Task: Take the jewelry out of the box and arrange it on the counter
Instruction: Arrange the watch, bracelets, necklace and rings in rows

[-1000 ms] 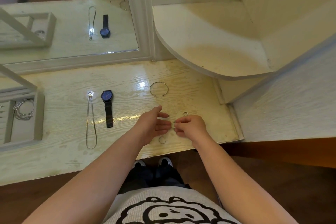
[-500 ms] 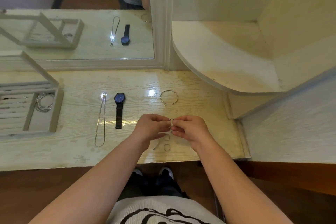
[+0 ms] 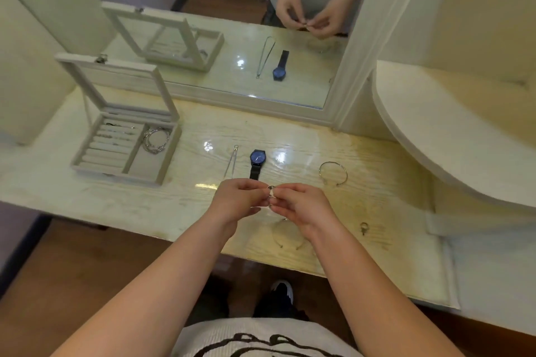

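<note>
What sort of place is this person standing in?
Probably a bedroom dressing table: a framed mirror backs the pale wooden counter, an open jewelry box sits on it, and a watch lies laid out.

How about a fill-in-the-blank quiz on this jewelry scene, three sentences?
1. The left hand and right hand together pinch a small ____.
2. The watch has a ____ dial.
3. The necklace lies just ____ of the watch.
Missing words: ring; blue; left.
</note>
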Demonstrator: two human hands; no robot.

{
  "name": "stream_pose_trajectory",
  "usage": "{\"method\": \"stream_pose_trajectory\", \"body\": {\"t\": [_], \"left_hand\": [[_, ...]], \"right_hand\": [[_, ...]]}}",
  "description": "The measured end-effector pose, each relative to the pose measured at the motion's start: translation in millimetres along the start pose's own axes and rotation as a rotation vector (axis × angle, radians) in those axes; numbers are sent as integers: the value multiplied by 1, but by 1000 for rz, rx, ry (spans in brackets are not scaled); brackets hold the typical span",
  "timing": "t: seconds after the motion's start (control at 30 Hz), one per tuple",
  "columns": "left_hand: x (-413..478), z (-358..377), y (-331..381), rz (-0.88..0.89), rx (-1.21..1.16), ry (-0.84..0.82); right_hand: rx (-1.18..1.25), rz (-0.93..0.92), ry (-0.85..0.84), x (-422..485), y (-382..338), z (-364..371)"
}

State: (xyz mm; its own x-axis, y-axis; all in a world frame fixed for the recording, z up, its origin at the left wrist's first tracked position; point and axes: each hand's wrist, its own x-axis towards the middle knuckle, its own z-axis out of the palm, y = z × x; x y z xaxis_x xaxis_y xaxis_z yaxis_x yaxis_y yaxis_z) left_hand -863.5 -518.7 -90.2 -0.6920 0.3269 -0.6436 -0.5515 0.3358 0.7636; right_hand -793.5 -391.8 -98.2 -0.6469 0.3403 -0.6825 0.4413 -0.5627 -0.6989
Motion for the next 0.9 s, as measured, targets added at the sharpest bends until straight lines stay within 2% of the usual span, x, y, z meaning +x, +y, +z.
{"method": "stream_pose_trajectory", "body": {"t": [0.33, 0.6, 0.9], "left_hand": [[16, -106, 6, 16, -70, 18], [34, -223, 16, 14, -107, 34], [55, -326, 24, 8, -62, 33]], "right_hand": [[-9, 28, -31, 14, 12, 108], [-17, 49, -46, 28, 29, 224], [32, 74, -52, 44, 52, 327]]}}
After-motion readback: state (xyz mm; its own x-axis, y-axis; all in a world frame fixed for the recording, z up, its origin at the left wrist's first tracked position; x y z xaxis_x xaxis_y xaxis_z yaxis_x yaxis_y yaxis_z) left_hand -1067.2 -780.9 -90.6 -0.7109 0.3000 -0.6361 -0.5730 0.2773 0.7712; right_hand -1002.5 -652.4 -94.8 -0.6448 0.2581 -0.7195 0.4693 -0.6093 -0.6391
